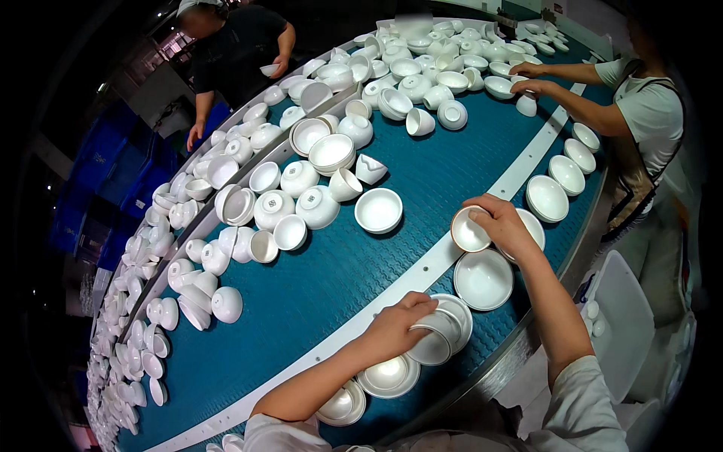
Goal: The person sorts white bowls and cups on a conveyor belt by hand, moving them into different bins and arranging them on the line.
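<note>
My right hand (500, 223) grips a small white bowl with a brown rim (467, 233), its thumb inside the mouth, over the white divider strip (426, 268). Partly behind that wrist sits a white bowl (534, 226), and a larger white bowl (483, 282) lies just below. My left hand (398, 327) pinches a tilted white bowl (429, 346) by its edge. It overlaps another white bowl (460, 313); whether the two touch I cannot tell. Closer to me are nested white bowls (390, 377) and a further stacked pair (342, 404).
A teal conveyor belt (316, 294) carries heaped white bowls (274, 209) beyond the strip. One cup (371, 168) has a jagged, broken rim. At right, a co-worker's hands (531, 79) touch bowls. Another person (240, 53) stands across the belt. A pale bin (621, 322) stands beside me.
</note>
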`<move>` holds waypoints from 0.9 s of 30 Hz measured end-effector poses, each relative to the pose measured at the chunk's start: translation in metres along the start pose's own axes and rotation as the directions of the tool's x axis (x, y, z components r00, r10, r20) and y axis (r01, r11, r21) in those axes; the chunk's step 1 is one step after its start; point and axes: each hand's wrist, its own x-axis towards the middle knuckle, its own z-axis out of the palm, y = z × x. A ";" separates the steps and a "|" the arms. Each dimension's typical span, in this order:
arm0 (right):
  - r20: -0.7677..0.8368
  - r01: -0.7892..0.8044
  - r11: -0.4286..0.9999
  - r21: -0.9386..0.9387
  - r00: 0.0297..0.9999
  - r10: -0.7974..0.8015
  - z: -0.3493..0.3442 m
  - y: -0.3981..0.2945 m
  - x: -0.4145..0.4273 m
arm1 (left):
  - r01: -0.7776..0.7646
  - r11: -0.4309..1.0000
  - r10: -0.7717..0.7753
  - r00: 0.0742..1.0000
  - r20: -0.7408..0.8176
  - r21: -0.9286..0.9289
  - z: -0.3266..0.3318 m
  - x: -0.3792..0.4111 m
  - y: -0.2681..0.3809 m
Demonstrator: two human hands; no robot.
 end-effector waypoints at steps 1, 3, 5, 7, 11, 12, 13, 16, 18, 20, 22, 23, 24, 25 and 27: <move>0.004 -0.025 0.994 -0.103 1.000 0.026 0.003 0.001 0.013 | 0.009 1.000 -0.010 0.996 -0.087 -0.003 -0.015 -0.004 -0.014; -0.050 0.022 0.964 -0.264 0.998 -0.036 0.005 0.036 0.056 | 0.156 0.984 -0.171 0.956 -0.239 -0.081 -0.053 -0.006 -0.027; -0.118 0.010 0.922 -0.386 0.991 -0.060 0.015 0.054 0.107 | 0.261 0.965 -0.227 0.844 -0.486 0.002 -0.089 -0.022 -0.056; -0.145 0.125 0.845 -0.520 0.962 -0.231 0.031 0.051 0.145 | 0.351 0.934 -0.208 0.680 -0.703 0.063 -0.120 -0.044 -0.092; 0.115 0.192 0.903 -0.385 0.981 -0.160 0.122 -0.006 0.202 | 0.690 0.653 -0.134 0.511 -0.849 0.312 -0.185 -0.068 -0.171; 0.259 0.149 0.926 -0.346 0.964 -0.058 0.142 -0.007 0.221 | 0.687 0.684 -0.192 0.492 -0.849 0.244 -0.204 -0.074 -0.192; 0.220 0.150 0.935 -0.321 0.972 -0.080 0.153 0.002 0.236 | 0.605 0.787 -0.246 0.487 -0.838 0.120 -0.225 -0.078 -0.225; 0.287 0.096 0.989 -0.111 0.956 -0.061 0.147 0.007 0.240 | 0.610 0.746 -0.138 0.533 -0.835 0.266 -0.221 -0.069 -0.227; 0.368 0.053 0.989 0.136 0.924 -0.101 0.102 -0.015 0.198 | 0.575 0.801 -0.138 0.450 -0.882 0.168 -0.206 -0.088 -0.226; 0.411 0.153 0.978 0.140 0.890 -0.198 0.040 -0.018 0.149 | 0.443 0.857 -0.404 0.261 -0.877 -0.263 -0.189 -0.107 -0.216; 0.433 0.374 0.919 -0.122 0.854 -0.290 0.003 0.000 0.116 | 0.240 0.800 -0.595 0.193 -0.780 -0.550 -0.163 -0.085 -0.161; 0.403 0.482 0.840 -0.249 0.840 -0.362 0.001 0.025 0.113 | 0.205 0.801 -0.599 0.298 -0.743 -0.563 -0.150 -0.063 -0.132; 0.376 0.487 0.819 -0.302 0.851 -0.367 0.000 0.038 0.118 | 0.169 0.804 -0.585 0.399 -0.706 -0.570 -0.137 -0.037 -0.102; 0.373 0.551 0.733 -0.399 0.828 -0.419 -0.007 0.056 0.130 | 0.134 0.850 -0.500 0.510 -0.700 -0.510 -0.120 -0.003 -0.064; 0.312 0.588 0.697 -0.409 0.809 -0.499 -0.011 0.057 0.145 | 0.119 0.970 -0.230 0.723 -0.651 -0.210 -0.089 0.042 -0.005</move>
